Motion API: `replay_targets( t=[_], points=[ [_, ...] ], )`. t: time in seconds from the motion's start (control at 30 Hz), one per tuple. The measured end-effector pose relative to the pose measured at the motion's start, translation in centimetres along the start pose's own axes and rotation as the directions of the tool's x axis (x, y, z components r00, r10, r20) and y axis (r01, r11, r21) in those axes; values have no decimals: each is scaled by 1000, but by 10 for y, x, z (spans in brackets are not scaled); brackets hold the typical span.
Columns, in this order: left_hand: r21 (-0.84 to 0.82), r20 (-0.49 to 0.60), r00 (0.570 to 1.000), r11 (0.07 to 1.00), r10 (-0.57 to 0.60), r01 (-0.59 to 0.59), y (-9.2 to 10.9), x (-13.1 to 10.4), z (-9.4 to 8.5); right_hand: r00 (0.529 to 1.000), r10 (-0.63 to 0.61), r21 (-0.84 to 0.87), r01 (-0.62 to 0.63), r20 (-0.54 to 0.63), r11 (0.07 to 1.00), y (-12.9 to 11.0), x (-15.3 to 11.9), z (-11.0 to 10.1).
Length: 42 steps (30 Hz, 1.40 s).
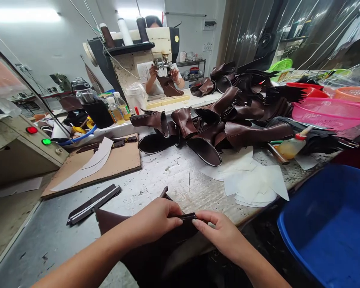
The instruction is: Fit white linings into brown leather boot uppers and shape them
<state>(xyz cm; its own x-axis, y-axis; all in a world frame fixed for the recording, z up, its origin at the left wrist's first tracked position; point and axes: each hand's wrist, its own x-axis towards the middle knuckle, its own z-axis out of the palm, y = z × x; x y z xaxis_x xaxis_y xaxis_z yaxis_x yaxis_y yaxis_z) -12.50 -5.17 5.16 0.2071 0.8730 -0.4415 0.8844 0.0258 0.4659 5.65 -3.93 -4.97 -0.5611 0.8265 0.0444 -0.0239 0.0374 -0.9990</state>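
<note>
1. Centrally in the head view, both of the wearer's hands meet at the near edge of the worktable (pixel 168 178). The left hand (pixel 165 216) pinches a folded dark edge of a brown leather piece (pixel 109 221) between thumb and fingers; the right hand (pixel 214 227) grips the same edge just beside it, thumb and fingertips closed.
2. That leather piece lies partly on the tabletop, left of and under the left forearm, and partly over the near edge; its lower part is too dark to make out.
3. To the left on the table rest dark strips (pixel 93 205) with a pale line along them. Behind them, a brown board (pixel 124 158) carries curved white pieces (pixel 90 170).
4. Beyond the hands, brown leather shafts (pixel 255 134) lie heaped across the table. In front of the heap, thin white sheets (pixel 258 186) are spread in overlapping layers, near a squeeze bottle (pixel 289 147) with a red collar.
5. At right, a pink basket (pixel 330 114) stands behind, and a blue tub (pixel 333 224) sits beside the table.
6. Farther back, a co-worker's hands (pixel 176 76) hold another brown piece (pixel 171 88) at a sewing machine (pixel 127 64) topped with thread spools (pixel 125 32).
</note>
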Motion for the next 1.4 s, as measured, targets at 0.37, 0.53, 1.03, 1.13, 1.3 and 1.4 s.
replay_targets(
  t=[0.37, 0.53, 1.03, 1.13, 1.3, 1.4],
  points=[
    [73, -2, 997, 994, 83, -83, -8, -20, 2, 996, 45, 38, -49, 82, 998, -4, -15, 15],
    [161, -106, 986, 981, 128, -110, -5, -14, 11, 998, 17, 25, -18, 54, 1000, 0, -19, 15],
    [74, -581, 810, 997, 74, -38, -21, -86, 44, 978, -119, -444, 184, 170, 877, -14, -26, 42],
    [-393, -857, 324, 915, -401, 94, -48, -124, 58, 989, -99, -391, 136, 114, 910, -3, -33, 51],
    [-919, -227, 787, 394, -574, 22, -65, -138, 90, 958, 6, -262, 73, 287, 962, 9, -56, 63],
    [-919, -229, 828, 393, -511, -11, -55, -127, 101, 924, 100, -115, -61, 369, 991, 0, -58, 67]
  ],
)
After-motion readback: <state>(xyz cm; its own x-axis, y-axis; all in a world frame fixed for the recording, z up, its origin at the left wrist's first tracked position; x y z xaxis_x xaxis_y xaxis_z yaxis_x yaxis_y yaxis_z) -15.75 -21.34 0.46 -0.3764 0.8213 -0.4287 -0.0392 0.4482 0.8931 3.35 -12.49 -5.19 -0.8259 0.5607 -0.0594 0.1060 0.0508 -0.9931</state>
